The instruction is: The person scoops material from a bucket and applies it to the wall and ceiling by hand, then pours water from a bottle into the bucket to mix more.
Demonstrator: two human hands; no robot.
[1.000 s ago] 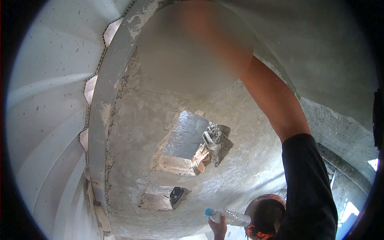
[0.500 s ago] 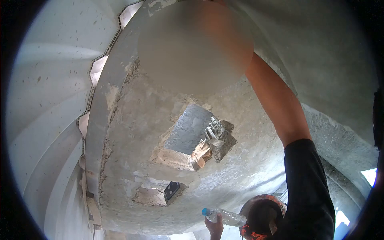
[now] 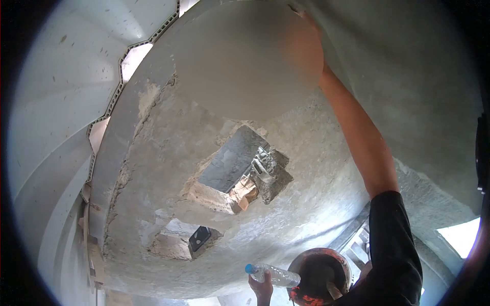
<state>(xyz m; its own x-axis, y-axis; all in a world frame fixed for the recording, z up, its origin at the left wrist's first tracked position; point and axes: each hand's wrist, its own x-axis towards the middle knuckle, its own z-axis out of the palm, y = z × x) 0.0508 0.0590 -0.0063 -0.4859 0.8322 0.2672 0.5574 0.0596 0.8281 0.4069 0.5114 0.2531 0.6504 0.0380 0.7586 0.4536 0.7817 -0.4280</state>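
My left hand [image 3: 263, 288] is at the bottom of the view, fingers wrapped round a clear plastic bottle [image 3: 280, 276] with a blue cap. The bottle lies sideways, its base end beside the rim of a dark bucket [image 3: 306, 255] smeared with orange-red. A handle-like piece [image 3: 333, 290] stands inside the bucket. My right arm, in a black sleeve, stretches up the right side. My right hand [image 3: 308, 25] is high against the grey plastered surface [image 3: 306, 137]. A blurred patch covers most of that hand, so its fingers and anything in them are hidden.
Two rough openings cut the plastered surface. The larger opening [image 3: 229, 163] holds crumpled brown material [image 3: 244, 192] and a metal piece [image 3: 261, 168]; a dark phone-like object [image 3: 199, 237] leans in the smaller one. Pale corrugated sheeting [image 3: 66, 112] curves along the left.
The openings, bottle and bucket have shifted left in the view. My right hand and forearm have moved slightly right and down at the top. My left hand still grips the bottle.
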